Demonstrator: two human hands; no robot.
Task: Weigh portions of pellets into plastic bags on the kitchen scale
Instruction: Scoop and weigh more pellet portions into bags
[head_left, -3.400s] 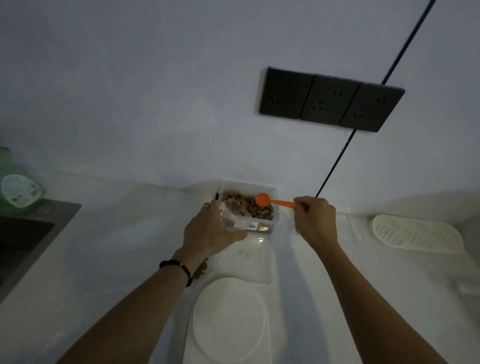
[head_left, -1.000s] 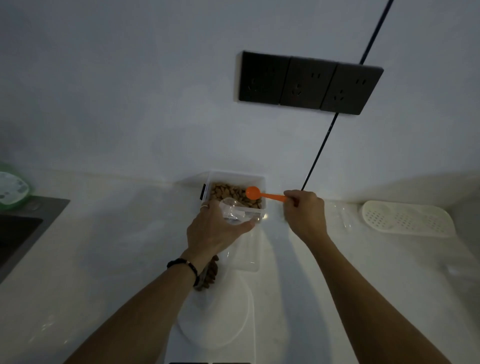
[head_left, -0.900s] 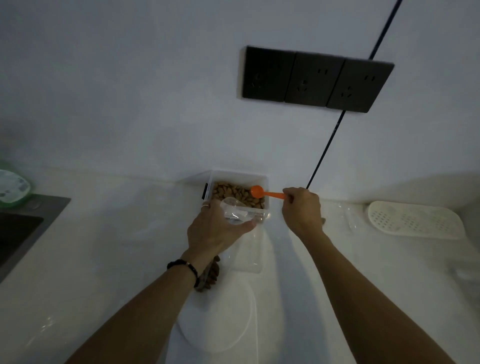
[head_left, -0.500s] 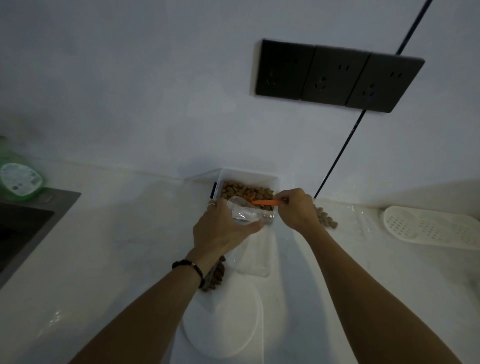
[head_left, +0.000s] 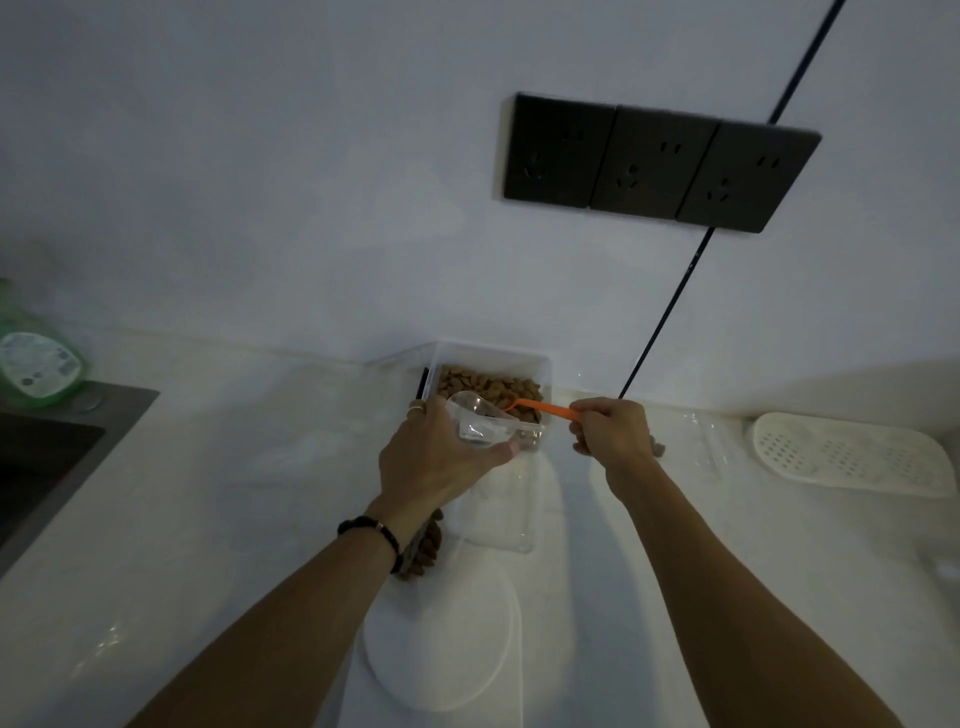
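Note:
A clear tub (head_left: 540, 364) of brown pellets (head_left: 478, 387) stands against the wall. My left hand (head_left: 436, 462) grips a clear plastic bag (head_left: 480, 423) with its mouth open at the tub's near edge. My right hand (head_left: 613, 434) pinches the handle of an orange spoon (head_left: 550, 409), whose bowl dips toward the bag's mouth over the pellets. The white kitchen scale (head_left: 441, 629) with its round platform lies near me, below my left wrist. A filled bag of pellets (head_left: 423, 551) lies partly hidden under that wrist.
A clear lid (head_left: 504, 512) lies between tub and scale. A white perforated tray (head_left: 847, 454) sits at the right, a dark sink (head_left: 36, 467) and a green bottle (head_left: 36, 364) at the left. Black sockets (head_left: 660, 163) and a black cable (head_left: 670, 306) are on the wall.
The spoon came off the pellets in the tub and tipped down toward the open bag in my left hand. My right hand moved closer to the bag.

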